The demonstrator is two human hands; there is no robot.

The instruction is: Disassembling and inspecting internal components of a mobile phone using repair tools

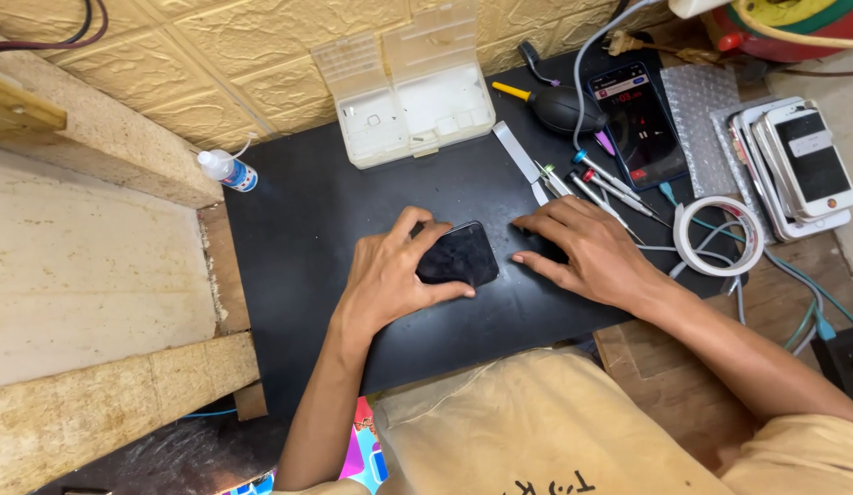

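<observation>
Packages: a clear plastic compartment box (415, 103) stands open at the black mat's (307, 229) far edge; a small white dropper bottle (227, 170) with a blue label lies at its left corner.
Left hand (387, 275): fingers clasped around a dark smartphone (459, 256), mid-mat.
Right hand (587, 252): flat, released, just beside it.
Room: bare mat left; screwdrivers (605, 188) and tape roll (718, 236) crowd the right.

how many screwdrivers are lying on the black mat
3 show clearly, side by side on the black mat just beyond the right hand: green-collared, blue-collared, red-collared. The hand may hide others.
</observation>
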